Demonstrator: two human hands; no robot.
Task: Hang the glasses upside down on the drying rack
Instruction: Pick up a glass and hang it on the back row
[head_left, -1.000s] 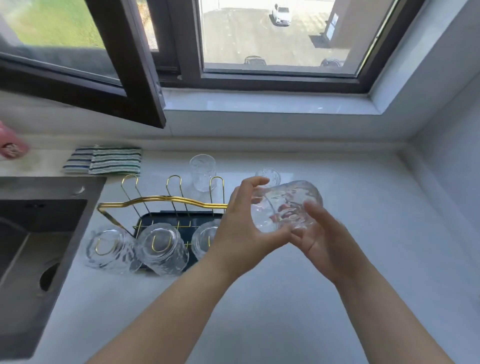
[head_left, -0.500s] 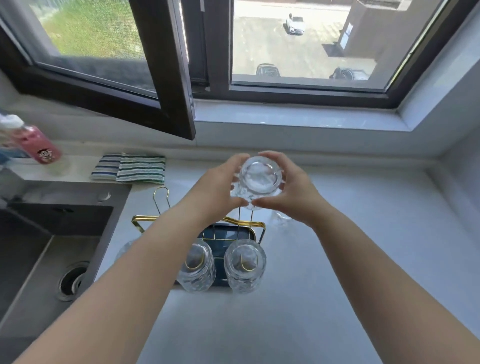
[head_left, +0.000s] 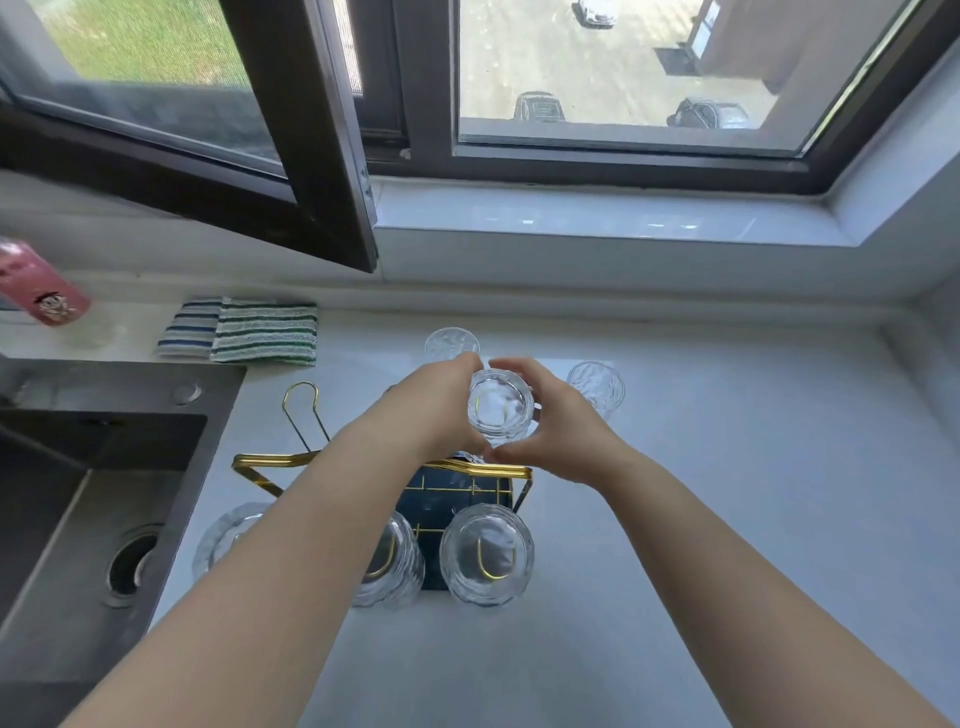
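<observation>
Above the rack's (head_left: 470, 470) back row, your left hand (head_left: 434, 410) and right hand (head_left: 563, 423) each close their grip round the glass (head_left: 500, 406), base up, probably to steady it onto a hidden prong.

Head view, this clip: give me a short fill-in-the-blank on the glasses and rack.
Both hands hold one glass above the ____ wire rack.
On the rack's near side hang ____ glasses.
Behind the hands, ____ glasses stand loose on the counter.
The striped cloths lie ____ the sink.

Missing: gold; three; two; behind
</observation>
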